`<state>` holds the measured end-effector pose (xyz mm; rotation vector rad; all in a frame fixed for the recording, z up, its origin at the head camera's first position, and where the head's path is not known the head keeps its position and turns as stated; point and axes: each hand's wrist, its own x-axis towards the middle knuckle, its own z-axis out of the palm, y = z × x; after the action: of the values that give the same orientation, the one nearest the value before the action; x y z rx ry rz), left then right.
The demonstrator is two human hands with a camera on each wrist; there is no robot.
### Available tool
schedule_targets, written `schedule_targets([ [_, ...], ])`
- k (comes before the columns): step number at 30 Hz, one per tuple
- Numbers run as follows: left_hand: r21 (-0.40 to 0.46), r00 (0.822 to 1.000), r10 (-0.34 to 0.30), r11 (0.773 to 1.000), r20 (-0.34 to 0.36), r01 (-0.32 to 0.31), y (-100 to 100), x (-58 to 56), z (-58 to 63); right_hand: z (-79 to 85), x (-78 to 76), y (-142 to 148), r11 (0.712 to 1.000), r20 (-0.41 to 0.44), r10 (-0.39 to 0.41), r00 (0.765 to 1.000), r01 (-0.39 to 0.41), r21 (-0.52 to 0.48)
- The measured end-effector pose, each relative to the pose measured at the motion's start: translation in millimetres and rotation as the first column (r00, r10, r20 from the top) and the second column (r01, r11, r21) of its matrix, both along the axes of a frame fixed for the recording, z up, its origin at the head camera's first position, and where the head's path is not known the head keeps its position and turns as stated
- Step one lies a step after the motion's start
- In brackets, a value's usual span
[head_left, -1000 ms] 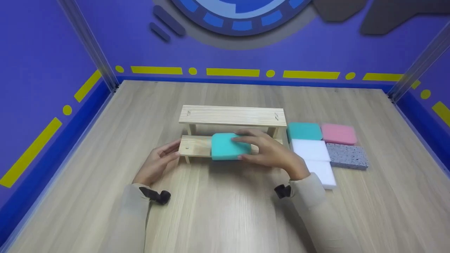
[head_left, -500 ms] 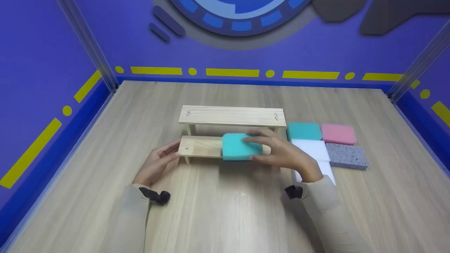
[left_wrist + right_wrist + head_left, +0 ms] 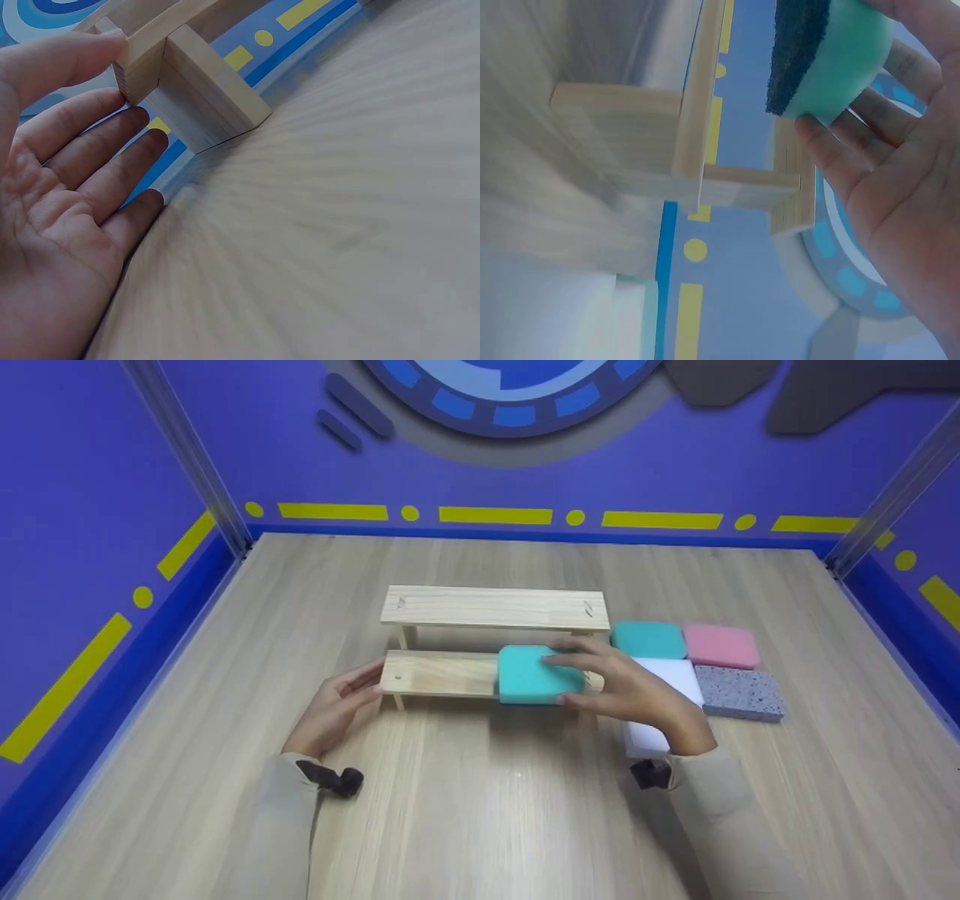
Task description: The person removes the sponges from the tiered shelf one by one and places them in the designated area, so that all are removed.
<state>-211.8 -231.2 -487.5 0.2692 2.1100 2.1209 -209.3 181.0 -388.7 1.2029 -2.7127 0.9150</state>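
My right hand (image 3: 626,690) pinches a teal sponge (image 3: 536,673) between thumb and fingers, over the right part of the lower plank of a two-step wooden stand (image 3: 442,673). In the right wrist view the dark scouring side of the sponge (image 3: 802,52) faces the plank, with a gap between them. At the left end of that plank is my left hand (image 3: 337,709). Its thumb and index fingertip (image 3: 124,97) hold the plank's end corners, and the other fingers stretch out below.
Right of the stand lie another teal sponge (image 3: 649,640), a pink sponge (image 3: 721,646), a grey speckled block (image 3: 739,692) and two white sponges (image 3: 675,675), partly behind my right hand. The upper plank (image 3: 495,607) stands behind the lower one. Blue walls (image 3: 495,480) enclose the table (image 3: 450,810).
My right hand has carried the teal sponge to the right along the lower plank, baring more of its left part. My left hand has stayed at the plank's left end.
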Motion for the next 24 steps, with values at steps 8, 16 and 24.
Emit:
schedule_targets([
  [8,-0.007,1.0,-0.004,1.0,-0.005,0.003,0,0.1,-0.5,-1.1,1.6,15,1.0,-0.065,-0.002,0.998,0.001,-0.015],
  [16,-0.019,1.0,-0.007,1.0,0.002,0.007,-1,-0.3,-1.3,1.9,5.5,30,0.999,0.009,-0.039,0.999,0.039,-0.004],
  [24,0.015,1.0,-0.012,1.0,0.013,0.012,0,-0.5,-1.3,2.8,9.7,43,0.997,-0.021,-0.08,0.997,0.08,0.007],
])
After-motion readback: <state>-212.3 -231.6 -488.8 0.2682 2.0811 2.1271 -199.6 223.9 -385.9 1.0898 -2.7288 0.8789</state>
